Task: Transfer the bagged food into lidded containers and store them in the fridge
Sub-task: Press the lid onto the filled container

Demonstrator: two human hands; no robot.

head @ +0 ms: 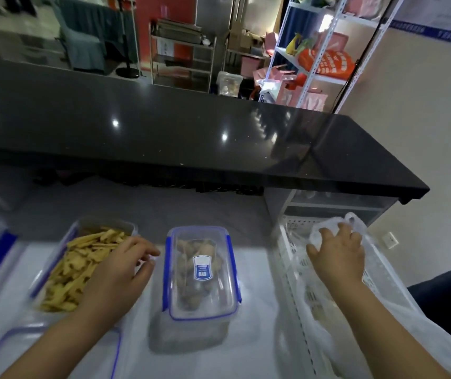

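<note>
I am looking down at a white surface (pixel 257 337) with two containers on it. The left hand (pixel 115 272) is hovering over the right edge of the open container (pixel 104 222), which is full of yellow food strips (pixel 76 269). Its fingers are relaxed and a little bent, pointing toward the gap between the two containers, and they are not holding anything.

Just beside it, in the middle, the closed container (pixel 201 310) is standing with its clear lid and blue clips on. Brown food pieces (pixel 188 291) are showing through the lid.

The right hand (pixel 339 255) is reaching to the far right, well apart from the left one. It is lying on the top of a thin plastic bag (pixel 399 296), and the fingers are curling into the film, so it seems to be gripping the bag, though the picture is blurred there. The bag is lying in a white basket with holes (pixel 289 242); something brownish is showing inside the bag, but I cannot tell what it is.

A loose lid (pixel 95 356) is lying at the near left, partly under the left forearm. A dark glossy counter (pixel 164 138) is running above and behind all of this.
</note>
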